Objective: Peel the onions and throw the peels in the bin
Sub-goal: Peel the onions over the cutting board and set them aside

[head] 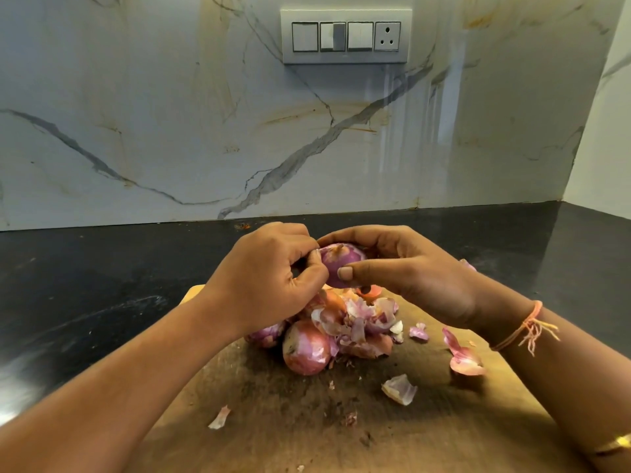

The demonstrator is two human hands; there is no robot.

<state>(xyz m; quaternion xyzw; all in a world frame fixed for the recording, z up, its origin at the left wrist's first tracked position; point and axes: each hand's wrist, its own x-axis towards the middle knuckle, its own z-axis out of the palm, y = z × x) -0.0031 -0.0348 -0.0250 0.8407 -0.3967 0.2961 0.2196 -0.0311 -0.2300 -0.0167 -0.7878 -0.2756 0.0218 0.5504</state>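
Note:
A purple onion point(341, 262) is held above the wooden cutting board point(392, 421). My right hand point(409, 268) grips it from the right, thumb in front and fingers over the top. My left hand point(269, 278) pinches at the onion's left side with its fingertips. Below the hands lies a heap of onion peels point(362, 322). An unpeeled onion point(305, 348) sits at the heap's front, and another onion point(268, 334) shows partly under my left wrist.
Loose peel scraps lie on the board: a pink peel point(462, 356) at right, a pale peel point(399, 389) in the middle, a small peel point(220, 418) at lower left. The black countertop point(102, 285) surrounds the board. A marble wall with a switch panel point(345, 36) stands behind. No bin is in view.

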